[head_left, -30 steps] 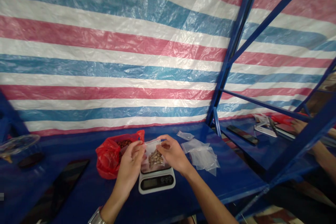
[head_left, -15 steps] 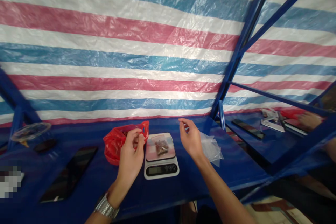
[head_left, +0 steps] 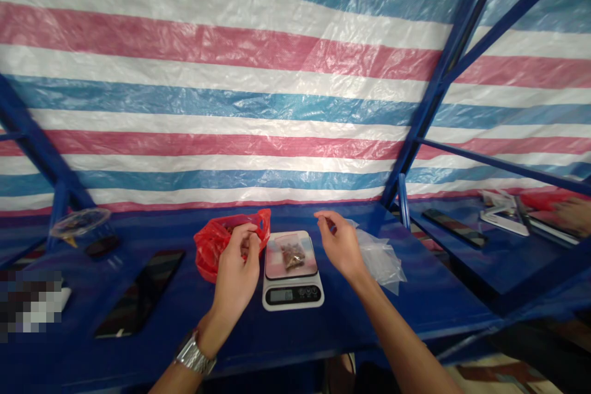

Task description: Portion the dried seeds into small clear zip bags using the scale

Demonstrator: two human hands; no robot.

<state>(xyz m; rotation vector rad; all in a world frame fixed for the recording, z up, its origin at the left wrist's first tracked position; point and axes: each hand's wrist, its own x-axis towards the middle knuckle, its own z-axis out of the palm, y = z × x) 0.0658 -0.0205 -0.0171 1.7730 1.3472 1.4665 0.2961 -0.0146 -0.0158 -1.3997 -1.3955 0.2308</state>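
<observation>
"Just back from the surface (head_left: pixel 351 327)'s front edge, what's on the scale (head_left: pixel 292 282)?"

"A packet (head_left: pixel 293 255), just released, so it now rests unheld."

"And the fingers?"

"Left hand (head_left: pixel 237 272): loosely curled by the red bag (head_left: pixel 209 251), grip unclear. Right hand (head_left: pixel 342 249): part-open, nothing visible held, near clear bags (head_left: pixel 382 261)."

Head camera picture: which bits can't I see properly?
In the head view:
Inside of the red plastic bag: partly hidden by the left hand.
Digits on the white, square-topped scale: too small and blurry.
Count of clear plastic bags: overlapping, partly behind the right hand.
Another person's hand: blurred, cut off by the right edge.
</observation>
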